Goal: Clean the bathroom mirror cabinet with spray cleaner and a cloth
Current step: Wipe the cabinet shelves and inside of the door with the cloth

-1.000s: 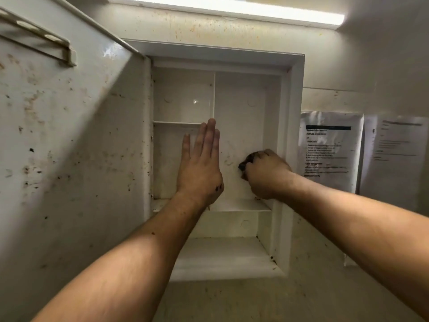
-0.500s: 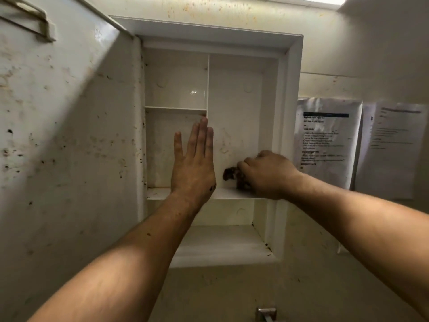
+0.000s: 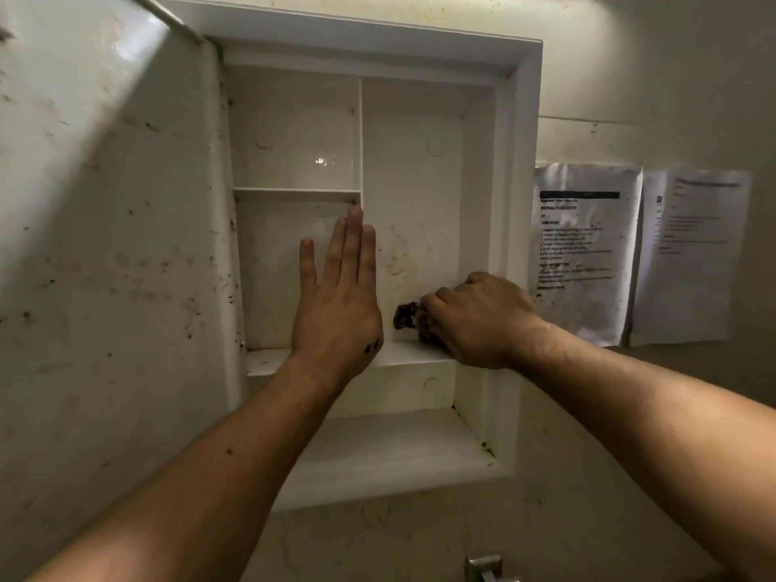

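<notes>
The white recessed cabinet [image 3: 518, 119] stands open in the wall, with empty, stained compartments. Its door [image 3: 109, 254] is swung out to the left, the inner face speckled with brown spots. My left hand [image 3: 338, 304] is flat, fingers straight and upward, resting against the vertical divider [image 3: 360, 136]. My right hand [image 3: 478, 321] is closed on a dark, dirty cloth [image 3: 406, 316] that pokes out to the left of the knuckles. The cloth presses low on the back wall of the right compartment, just above the middle shelf [image 3: 403, 354]. No spray bottle is in view.
Two printed sheets [image 3: 588, 249] [image 3: 693, 254] hang on the wall to the right of the cabinet. A metal fitting [image 3: 485, 567] shows at the bottom edge. The wall [image 3: 420, 539] below the cabinet is stained.
My right hand has moved the cloth down the right compartment's back wall to just above the middle shelf. The view has tilted down; the ceiling light has left the frame. My left hand stays put.
</notes>
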